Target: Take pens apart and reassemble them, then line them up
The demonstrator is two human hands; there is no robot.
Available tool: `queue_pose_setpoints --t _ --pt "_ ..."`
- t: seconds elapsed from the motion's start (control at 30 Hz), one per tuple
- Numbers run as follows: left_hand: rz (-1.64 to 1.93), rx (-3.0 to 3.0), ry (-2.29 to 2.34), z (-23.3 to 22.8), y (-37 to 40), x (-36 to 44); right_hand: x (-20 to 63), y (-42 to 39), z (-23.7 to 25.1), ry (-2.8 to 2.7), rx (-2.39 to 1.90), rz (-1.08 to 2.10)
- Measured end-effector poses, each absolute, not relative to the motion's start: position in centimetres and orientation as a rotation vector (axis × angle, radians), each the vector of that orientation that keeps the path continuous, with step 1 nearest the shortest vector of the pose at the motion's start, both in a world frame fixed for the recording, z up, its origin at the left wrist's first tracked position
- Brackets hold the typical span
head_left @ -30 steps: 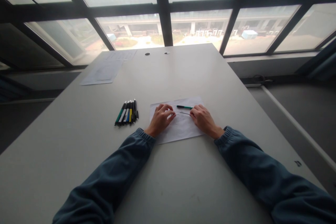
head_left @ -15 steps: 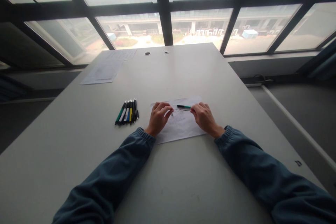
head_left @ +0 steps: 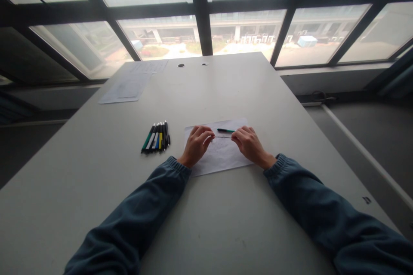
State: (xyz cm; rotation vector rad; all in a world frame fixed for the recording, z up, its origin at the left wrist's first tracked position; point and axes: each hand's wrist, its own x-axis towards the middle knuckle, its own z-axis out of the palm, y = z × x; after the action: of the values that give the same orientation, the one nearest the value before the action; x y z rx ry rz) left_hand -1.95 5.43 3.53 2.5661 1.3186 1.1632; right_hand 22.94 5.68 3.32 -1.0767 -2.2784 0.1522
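My left hand (head_left: 196, 144) and my right hand (head_left: 250, 144) rest on a white sheet of paper (head_left: 222, 161) in the middle of the grey table (head_left: 206, 215). A thin dark rod (head_left: 222, 137), like a pen refill, spans the gap between them, and the fingertips of each hand pinch one end. Just beyond the rod a green and black pen (head_left: 226, 130) lies on the sheet, touching neither hand as far as I can tell.
A row of several pens (head_left: 156, 137) lies left of the sheet. More printed papers (head_left: 127, 88) sit at the far left corner. Two cable holes (head_left: 181, 65) mark the table's far edge, with large windows behind.
Both hands have shifted slightly away from me on the sheet, and the thin rod between them has moved closer to the green pen.
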Motion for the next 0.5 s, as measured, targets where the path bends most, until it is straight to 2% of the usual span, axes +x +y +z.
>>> queue_pose_setpoints --t 0.5 --pt "1.162 2.522 1.157 3.69 5.17 -1.61 22.74 5.56 3.07 -2.27 -0.935 0.172"
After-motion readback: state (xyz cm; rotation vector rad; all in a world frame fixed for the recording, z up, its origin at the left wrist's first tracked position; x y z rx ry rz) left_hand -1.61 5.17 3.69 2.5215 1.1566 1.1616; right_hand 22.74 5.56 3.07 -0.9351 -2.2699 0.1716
